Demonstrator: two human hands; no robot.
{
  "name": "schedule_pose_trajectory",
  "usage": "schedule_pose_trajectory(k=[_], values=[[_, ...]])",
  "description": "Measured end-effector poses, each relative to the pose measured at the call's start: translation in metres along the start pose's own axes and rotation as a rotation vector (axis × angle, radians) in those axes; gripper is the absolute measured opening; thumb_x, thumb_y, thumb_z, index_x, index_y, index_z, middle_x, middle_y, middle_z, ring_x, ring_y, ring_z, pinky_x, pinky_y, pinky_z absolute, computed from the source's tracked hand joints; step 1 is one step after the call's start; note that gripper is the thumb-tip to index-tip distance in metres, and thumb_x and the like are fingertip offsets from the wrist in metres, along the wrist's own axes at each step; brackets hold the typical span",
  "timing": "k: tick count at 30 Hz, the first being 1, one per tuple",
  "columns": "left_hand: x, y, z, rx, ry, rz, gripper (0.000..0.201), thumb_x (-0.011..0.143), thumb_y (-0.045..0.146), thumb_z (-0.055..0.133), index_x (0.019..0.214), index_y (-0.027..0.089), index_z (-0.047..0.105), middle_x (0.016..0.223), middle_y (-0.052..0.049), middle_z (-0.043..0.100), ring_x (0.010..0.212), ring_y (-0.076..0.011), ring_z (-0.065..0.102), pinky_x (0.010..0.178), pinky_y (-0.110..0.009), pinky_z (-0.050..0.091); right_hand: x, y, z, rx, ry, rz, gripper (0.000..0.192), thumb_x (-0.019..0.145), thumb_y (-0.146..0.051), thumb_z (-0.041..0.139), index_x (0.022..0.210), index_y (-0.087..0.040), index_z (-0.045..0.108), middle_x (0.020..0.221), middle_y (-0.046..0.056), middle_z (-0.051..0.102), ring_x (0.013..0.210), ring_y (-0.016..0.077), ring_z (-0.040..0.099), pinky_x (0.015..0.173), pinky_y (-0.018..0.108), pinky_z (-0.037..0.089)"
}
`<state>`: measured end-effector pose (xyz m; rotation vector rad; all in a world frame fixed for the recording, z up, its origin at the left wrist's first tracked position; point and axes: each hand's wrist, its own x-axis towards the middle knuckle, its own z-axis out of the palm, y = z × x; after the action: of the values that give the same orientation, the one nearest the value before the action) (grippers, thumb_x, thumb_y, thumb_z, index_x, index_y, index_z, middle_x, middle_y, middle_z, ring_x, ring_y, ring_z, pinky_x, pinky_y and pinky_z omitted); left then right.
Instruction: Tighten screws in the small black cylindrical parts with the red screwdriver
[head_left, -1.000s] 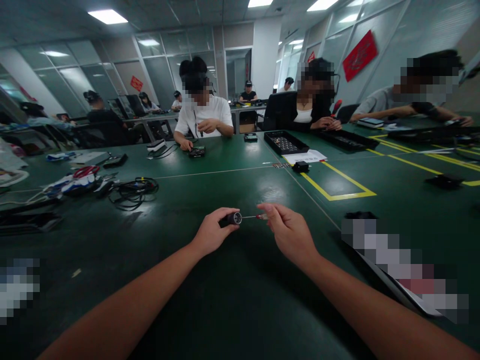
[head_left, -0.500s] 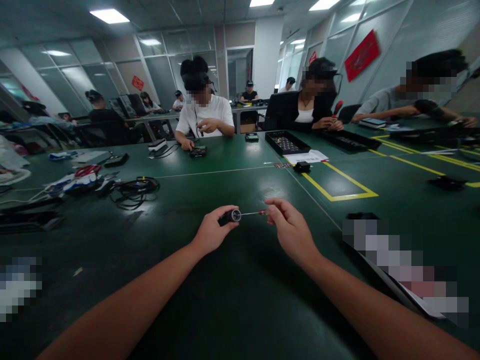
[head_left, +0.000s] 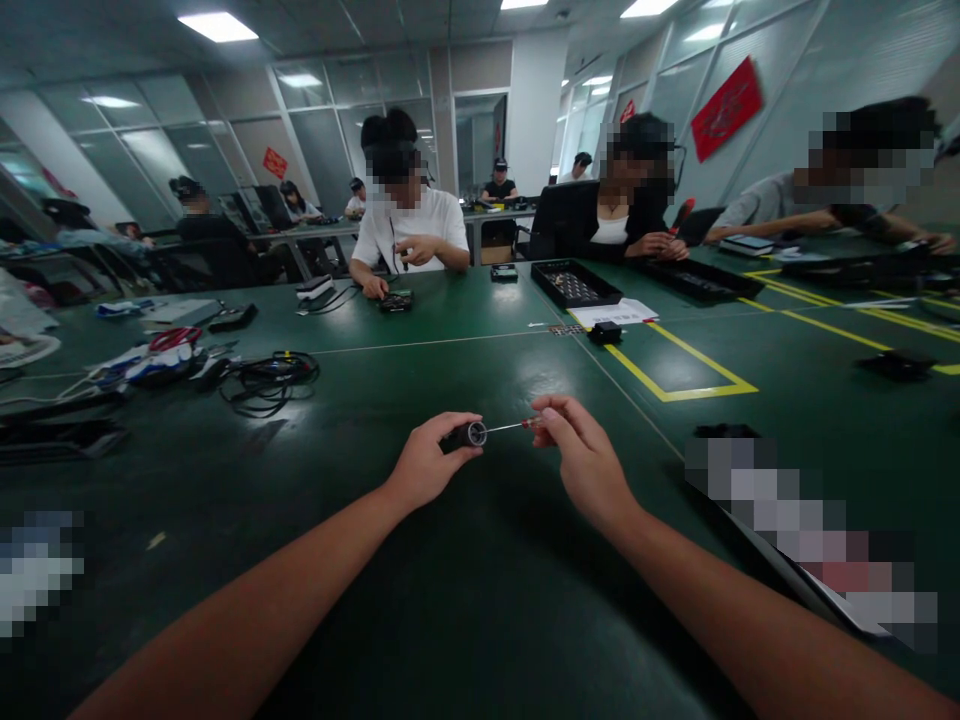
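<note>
My left hand point(head_left: 431, 462) is closed round a small black cylinder point(head_left: 474, 434) whose ring-rimmed open end faces right; its exact kind does not show. Between thumb and fingers of my right hand point(head_left: 585, 455) is a screwdriver point(head_left: 529, 423) with a red and clear handle. Its thin metal shaft points left, and the tip meets the rimmed end of the cylinder; how deep it reaches inside is too small to tell. Both hands are held above the green table point(head_left: 465, 600).
Bundled black cables point(head_left: 274, 380) lie on the left. A black tray of small parts point(head_left: 574, 284) and a small black block point(head_left: 604, 332) are farther off, near yellow tape point(head_left: 705, 390). A blurred-out flat item rests at right. Several people work across the table.
The screwdriver handle has risen slightly, so the shaft slopes a little more down toward the cylinder. My right fingers have shifted slightly on the handle. The left hand stays almost in place.
</note>
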<state>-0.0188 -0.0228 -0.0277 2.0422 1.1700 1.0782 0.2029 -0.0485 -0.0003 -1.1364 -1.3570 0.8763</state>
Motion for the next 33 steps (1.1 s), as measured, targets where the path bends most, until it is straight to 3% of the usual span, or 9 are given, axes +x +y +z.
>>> schedule_pose_trajectory(k=[4,10,15,20,22,27,33], values=[[0.0,-0.0004,0.0001,0.008,-0.004,0.004,0.036,0.084,0.016,0.077,0.118,0.023,0.072,0.121,-0.007,0.073,0.115,-0.0253,0.066,0.106,-0.045,0.047,-0.0003,-0.0023,-0.0008,-0.105,-0.017,0.021,0.042,0.098,-0.058,0.047,0.091,-0.022,0.068,0.072,0.002,0.063,0.061,0.0176,0.056,0.059,0.032,0.045],[0.0003,-0.0022,0.0019,0.011,0.021,0.015,0.037,0.083,0.014,0.077,0.118,0.023,0.072,0.119,-0.007,0.073,0.113,-0.0248,0.066,0.105,-0.045,0.047,0.0015,0.0034,0.001,0.002,0.035,0.002,0.029,0.093,-0.048,0.056,0.104,-0.022,0.062,0.086,0.003,0.068,0.076,0.0201,0.062,0.07,0.034,0.05],[0.0004,-0.0045,0.0027,0.015,0.024,0.035,0.038,0.081,0.013,0.079,0.117,0.023,0.072,0.117,-0.006,0.074,0.112,-0.0245,0.067,0.104,-0.044,0.048,0.0028,0.0037,-0.0007,-0.098,-0.001,0.059,0.042,0.098,-0.058,0.045,0.093,-0.022,0.067,0.069,0.001,0.06,0.06,0.0178,0.053,0.06,0.033,0.044],[0.0,-0.0033,0.0015,0.02,0.039,0.004,0.039,0.083,0.013,0.077,0.12,0.023,0.071,0.121,-0.006,0.073,0.114,-0.0238,0.066,0.105,-0.043,0.048,0.0018,0.0024,0.001,0.001,0.026,0.006,0.029,0.09,-0.045,0.059,0.107,-0.022,0.064,0.084,0.004,0.068,0.075,0.0205,0.062,0.07,0.035,0.05],[-0.0002,-0.0029,0.0016,0.04,0.035,0.006,0.039,0.083,0.014,0.077,0.121,0.023,0.071,0.121,-0.006,0.073,0.115,-0.0243,0.066,0.105,-0.044,0.048,0.0009,0.0017,0.0025,0.042,0.029,-0.004,0.028,0.091,-0.048,0.058,0.103,-0.022,0.064,0.082,0.003,0.066,0.076,0.0204,0.062,0.071,0.035,0.05],[-0.0002,-0.0031,0.0028,0.09,0.021,0.011,0.038,0.082,0.016,0.08,0.118,0.024,0.072,0.122,-0.007,0.073,0.117,-0.0264,0.065,0.107,-0.047,0.046,0.0005,0.0006,0.0015,-0.066,0.02,0.021,0.044,0.097,-0.06,0.048,0.088,-0.022,0.067,0.064,-0.001,0.056,0.059,0.0175,0.053,0.057,0.032,0.042],[-0.0002,-0.0033,0.0018,0.076,0.05,0.004,0.038,0.083,0.015,0.078,0.12,0.024,0.072,0.121,-0.006,0.073,0.115,-0.0249,0.066,0.105,-0.045,0.047,0.0023,0.0064,0.0019,-0.007,0.051,0.012,0.031,0.092,-0.047,0.058,0.108,-0.021,0.063,0.088,0.005,0.07,0.075,0.0207,0.063,0.069,0.035,0.05]])
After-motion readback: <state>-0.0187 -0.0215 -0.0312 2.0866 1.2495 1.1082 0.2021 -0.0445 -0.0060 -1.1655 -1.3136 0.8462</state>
